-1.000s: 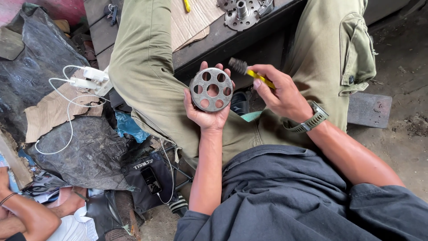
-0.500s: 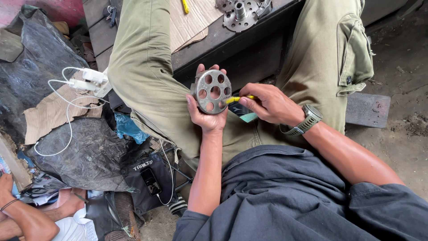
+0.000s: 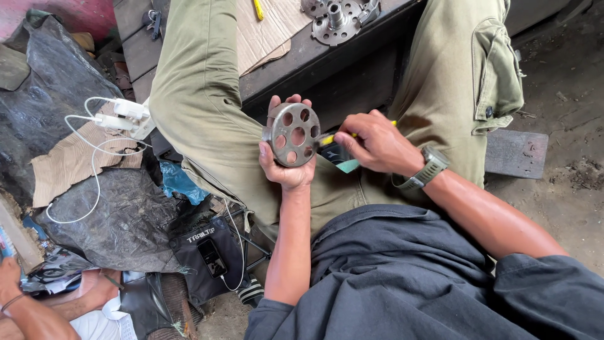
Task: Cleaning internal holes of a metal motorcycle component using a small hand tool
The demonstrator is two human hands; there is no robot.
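Dirt floor (image 3: 566, 189) and clutter surround a person seated with knees apart in olive trousers. Between the knees, at the far edge, a dark wooden surface (image 3: 327, 56) carries a sheet of cardboard (image 3: 270, 31) and a metal hub (image 3: 336, 19) with a raised centre.

Left hand (image 3: 286, 167) is closed around a round metal disc (image 3: 292, 134), held upright above the lap, fingers curled over its far rim, palm under its near edge. Its face shows a ring of round holes about a centre hole. Right hand (image 3: 374, 143) is closed on a yellow-handled tool (image 3: 330, 138), whose tip sits at the disc's right edge; whether it touches the metal I cannot tell.

To do this well, I judge the disc needs a firm, steady grip with fingers kept off the face being worked, and the tool pressed squarely so it does not skid toward the palm.

Among packages and labels: a black pouch (image 3: 204, 249) with white lettering lies near left on the ground, a phone on it. White chargers (image 3: 126, 113) with a looping white cable rest at left on torn cardboard and black plastic sheeting (image 3: 113, 220). A blue scrap of wrapper (image 3: 179, 182) lies beside the left thigh. Another person's hand (image 3: 16, 277) shows at the near left corner.
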